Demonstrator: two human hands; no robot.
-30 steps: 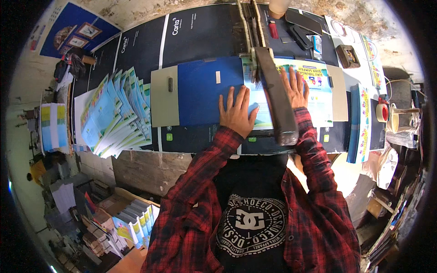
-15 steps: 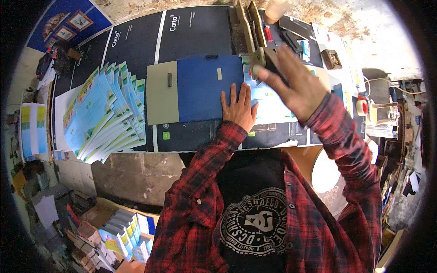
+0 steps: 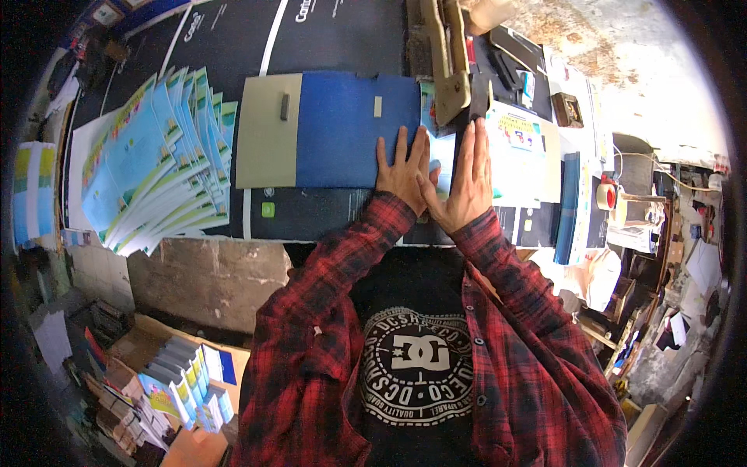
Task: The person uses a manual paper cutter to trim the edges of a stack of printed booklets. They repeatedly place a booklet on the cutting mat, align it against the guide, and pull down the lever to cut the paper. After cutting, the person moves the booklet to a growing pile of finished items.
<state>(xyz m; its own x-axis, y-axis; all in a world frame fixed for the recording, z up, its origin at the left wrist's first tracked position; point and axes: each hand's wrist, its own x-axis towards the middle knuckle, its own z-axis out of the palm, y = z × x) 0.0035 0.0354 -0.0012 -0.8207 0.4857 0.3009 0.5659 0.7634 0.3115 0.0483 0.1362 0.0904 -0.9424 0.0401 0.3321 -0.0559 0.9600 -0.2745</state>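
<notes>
My left hand (image 3: 403, 171) lies flat with its fingers spread over the right edge of a blue board (image 3: 334, 128), whose left part is a beige panel (image 3: 264, 132). Beside it my right hand (image 3: 468, 175) rests palm down, fingers stretched out, on a light-blue and white printed sheet (image 3: 520, 167). The two thumbs are close together. Just beyond my right fingertips is the rounded end of a long, worn beige arm (image 3: 451, 97) with a dark block (image 3: 478, 97) next to it. Neither hand grasps anything.
A fanned pile of printed covers (image 3: 148, 163) lies at the left on the black table (image 3: 311, 214). A blue-edged stack (image 3: 570, 206) and a tape roll (image 3: 607, 196) stand at the right. Below left, a box (image 3: 226, 366) holds upright booklets (image 3: 183, 381).
My right hand, raised and blurred before, has come down and left onto the sheet beside my left hand. My left hand stays on the board. The whole view has shifted slightly.
</notes>
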